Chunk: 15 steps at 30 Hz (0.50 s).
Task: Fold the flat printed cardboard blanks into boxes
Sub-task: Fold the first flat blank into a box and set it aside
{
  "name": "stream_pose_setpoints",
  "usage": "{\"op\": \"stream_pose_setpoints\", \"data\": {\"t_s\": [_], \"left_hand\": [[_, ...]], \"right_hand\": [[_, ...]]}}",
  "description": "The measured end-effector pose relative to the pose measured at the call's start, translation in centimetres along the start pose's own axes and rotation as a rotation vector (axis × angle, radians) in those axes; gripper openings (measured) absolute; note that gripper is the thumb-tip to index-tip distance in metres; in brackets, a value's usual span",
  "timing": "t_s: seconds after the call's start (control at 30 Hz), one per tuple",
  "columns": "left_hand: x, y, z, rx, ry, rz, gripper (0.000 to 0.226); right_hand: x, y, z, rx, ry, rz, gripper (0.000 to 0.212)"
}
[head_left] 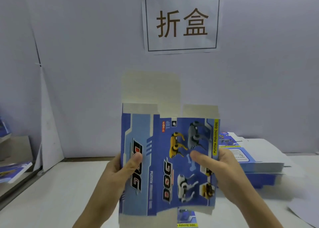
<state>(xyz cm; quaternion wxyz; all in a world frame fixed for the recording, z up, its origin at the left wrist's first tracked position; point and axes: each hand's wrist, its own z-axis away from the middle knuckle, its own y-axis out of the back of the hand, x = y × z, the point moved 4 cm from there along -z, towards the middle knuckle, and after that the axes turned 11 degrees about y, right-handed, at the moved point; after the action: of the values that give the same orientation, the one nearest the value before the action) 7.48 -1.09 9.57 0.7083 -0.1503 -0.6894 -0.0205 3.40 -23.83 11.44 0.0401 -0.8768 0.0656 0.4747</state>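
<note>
A blue printed blank (165, 162) stands upright at frame centre, its pale flaps pointing up. The left hand (119, 172) grips its left edge, thumb pressed on the front; the right hand (219, 165) pinches its right edge, thumb likewise in front. A stack (255, 160) of blanks lies at right on the table (57, 193). A sign (182, 21) hangs at upper centre.

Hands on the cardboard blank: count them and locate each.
2. The left hand grips the cardboard blank at its left edge; the right hand grips its right edge.
</note>
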Motion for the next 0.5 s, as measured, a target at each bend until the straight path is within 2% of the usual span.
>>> {"op": "stream_pose_setpoints", "data": {"t_s": [0.07, 0.2, 0.4, 0.5], "left_hand": [[0.1, 0.3, 0.0, 0.024, 0.02, 0.023, 0.041], [0.3, -0.3, 0.1, 0.073, -0.049, -0.076, 0.037], [0.4, -0.3, 0.3, 0.096, -0.099, -0.122, 0.041], [0.1, -0.2, 0.1, 0.13, -0.097, -0.13, 0.041]], "right_hand": [[-0.1, -0.1, 0.1, -0.051, -0.05, -0.019, 0.04], [-1.2, -0.6, 0.0, 0.03, 0.084, -0.077, 0.015], [-1.2, -0.9, 0.2, 0.014, 0.062, -0.055, 0.024], [-1.4, -1.1, 0.2, 0.038, 0.108, -0.033, 0.02]]}}
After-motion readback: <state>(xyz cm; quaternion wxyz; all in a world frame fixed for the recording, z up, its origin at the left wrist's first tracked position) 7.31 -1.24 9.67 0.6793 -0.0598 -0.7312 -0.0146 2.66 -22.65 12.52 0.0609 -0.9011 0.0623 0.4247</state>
